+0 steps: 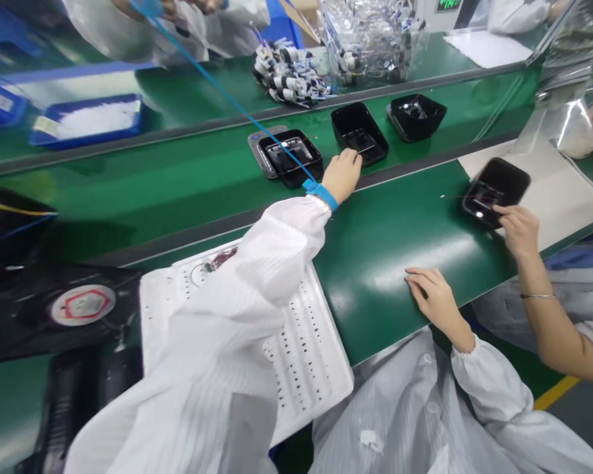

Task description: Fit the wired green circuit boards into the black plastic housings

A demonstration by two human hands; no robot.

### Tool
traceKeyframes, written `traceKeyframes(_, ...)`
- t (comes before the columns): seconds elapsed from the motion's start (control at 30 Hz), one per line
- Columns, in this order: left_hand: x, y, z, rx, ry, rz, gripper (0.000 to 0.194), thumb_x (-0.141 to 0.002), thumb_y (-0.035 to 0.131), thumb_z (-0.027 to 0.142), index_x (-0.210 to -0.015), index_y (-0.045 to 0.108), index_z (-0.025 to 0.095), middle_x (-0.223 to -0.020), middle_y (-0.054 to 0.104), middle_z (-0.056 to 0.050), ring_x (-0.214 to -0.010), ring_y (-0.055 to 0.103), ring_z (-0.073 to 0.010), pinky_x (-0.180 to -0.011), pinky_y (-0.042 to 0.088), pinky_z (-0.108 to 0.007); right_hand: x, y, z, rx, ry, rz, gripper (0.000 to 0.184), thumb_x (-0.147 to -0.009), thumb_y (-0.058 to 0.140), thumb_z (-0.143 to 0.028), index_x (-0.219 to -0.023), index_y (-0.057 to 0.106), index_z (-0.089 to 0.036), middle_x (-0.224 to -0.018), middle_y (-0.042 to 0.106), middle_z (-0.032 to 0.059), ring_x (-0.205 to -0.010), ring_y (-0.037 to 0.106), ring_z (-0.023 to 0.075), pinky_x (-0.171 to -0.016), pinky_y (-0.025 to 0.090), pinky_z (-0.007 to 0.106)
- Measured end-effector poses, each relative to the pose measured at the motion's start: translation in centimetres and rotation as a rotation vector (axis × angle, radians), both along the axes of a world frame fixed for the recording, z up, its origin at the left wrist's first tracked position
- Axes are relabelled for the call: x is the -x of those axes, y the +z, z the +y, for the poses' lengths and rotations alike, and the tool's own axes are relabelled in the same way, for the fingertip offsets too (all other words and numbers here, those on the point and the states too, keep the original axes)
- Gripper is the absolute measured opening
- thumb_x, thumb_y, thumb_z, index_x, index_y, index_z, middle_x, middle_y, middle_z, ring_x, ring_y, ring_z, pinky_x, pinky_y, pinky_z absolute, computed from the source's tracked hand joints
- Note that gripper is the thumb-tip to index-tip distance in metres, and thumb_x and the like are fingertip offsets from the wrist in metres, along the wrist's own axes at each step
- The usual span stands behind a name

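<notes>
Reaching across the bench, my left hand (343, 176) has its fingers closed on the near edge of a black plastic housing (360, 135), an open box shape. A blue wrist strap (321, 193) with a long blue cord circles that wrist. My right hand (433, 297) hovers by the bench's front edge, thumb and forefinger pinched together. A small dark spot shows at their tips, too small to name. Beneath my left arm lies a white perforated tray (309, 342) with a small dark reddish part and a thin wire on it.
More black housings (294, 158) (416, 117) stand on the green belt (178, 178). At right, a co-worker's hand (521, 227) touches another housing (499, 187). Bundled wired parts (289, 72) and a blue bin (91, 122) sit beyond. A black panel with a round label (83, 305) lies left.
</notes>
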State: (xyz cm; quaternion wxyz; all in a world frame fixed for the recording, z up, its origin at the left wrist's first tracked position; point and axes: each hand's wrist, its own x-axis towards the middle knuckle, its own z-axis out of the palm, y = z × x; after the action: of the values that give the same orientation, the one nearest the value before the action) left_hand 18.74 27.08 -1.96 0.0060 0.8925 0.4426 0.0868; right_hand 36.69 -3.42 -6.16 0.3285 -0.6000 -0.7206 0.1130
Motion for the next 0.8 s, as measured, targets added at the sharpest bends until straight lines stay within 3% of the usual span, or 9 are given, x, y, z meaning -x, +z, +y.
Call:
traceKeyframes(0.13,-1.8,-0.6,2.1,0.047,0.021,-0.009,0.04,-0.095,0.038,0.009,-0.132,0.053,0.007,-0.137,0.058,-0.024,-0.133,0.049,-0.0286,-0.102,0.042,-0.041,0.0,-0.2,0.0,-0.001,-0.004,0.004,0.021,-0.1,0.051,-0.021,-0.101,0.072,-0.024,-0.114,0.075,0.0081,-0.099,0.068,0.0257,-0.091,0.058,0.047)
traceKeyframes(0.23,-2.1,-0.2,2.6,0.036,0.033,0.019,0.037,-0.093,0.036,0.006,-0.123,0.058,0.007,-0.124,0.064,-0.022,-0.12,0.057,-0.0279,-0.095,0.044,-0.04,0.1,-0.3,0.0,0.002,-0.001,0.016,0.021,-0.1,0.051,-0.02,-0.101,0.072,-0.024,-0.113,0.075,0.0082,-0.1,0.068,0.0255,-0.092,0.058,0.047)
traceKeyframes(0.43,-0.9,2.6,-0.1,-0.024,-0.015,0.077,0.034,-0.093,0.035,0.0,-0.118,0.057,0.004,-0.129,0.06,-0.022,-0.116,0.055,-0.0282,-0.094,0.042,-0.041,-0.3,-0.3,0.1,0.045,0.001,0.138,0.022,-0.099,0.052,-0.026,-0.098,0.073,-0.024,-0.114,0.075,0.0104,-0.104,0.069,0.0264,-0.097,0.056,0.05)
traceKeyframes(0.53,0.8,4.5,-4.5,-0.072,-0.06,0.101,0.031,-0.095,0.037,0.002,-0.119,0.057,0.007,-0.128,0.059,-0.019,-0.116,0.055,-0.0279,-0.094,0.042,-0.041,-1.3,-0.3,0.8,0.145,-0.035,0.359,0.026,-0.098,0.057,-0.043,-0.11,0.071,-0.025,-0.128,0.069,0.0131,-0.113,0.068,0.0257,-0.097,0.057,0.046)
traceKeyframes(0.6,2.1,5.6,-9.2,-0.061,-0.111,0.12,0.034,-0.095,0.034,0.0,-0.116,0.059,0.009,-0.123,0.061,-0.018,-0.116,0.056,-0.0294,-0.093,0.043,-0.042,-2.0,0.0,1.5,0.214,-0.052,0.583,0.049,-0.094,0.058,-0.059,-0.131,0.06,-0.027,-0.145,0.058,0.016,-0.118,0.066,0.0255,-0.092,0.06,0.043)
traceKeyframes(0.7,3.9,6.7,-17.4,0.007,-0.375,0.17,0.043,-0.1,0.023,0.005,-0.105,0.065,0.013,-0.105,0.066,-0.017,-0.103,0.062,-0.0296,-0.085,0.046,-0.043,-2.5,0.7,2.6,0.327,0.023,0.879,0.079,-0.091,0.043,-0.079,-0.156,0.024,-0.037,-0.16,0.042,0.0162,-0.125,0.063,0.0264,-0.087,0.062,0.045)
traceKeyframes(0.8,4.9,6.7,-24.0,0.103,-0.535,0.167,0.046,-0.105,0.025,0.013,-0.097,0.069,0.022,-0.093,0.069,-0.009,-0.091,0.065,-0.0232,-0.077,0.048,-0.036,-1.9,1.3,3.0,0.426,0.096,0.996,0.08,-0.093,0.031,-0.08,-0.159,0.009,-0.039,-0.157,0.046,0.0157,-0.125,0.064,0.0279,-0.086,0.062,0.047)
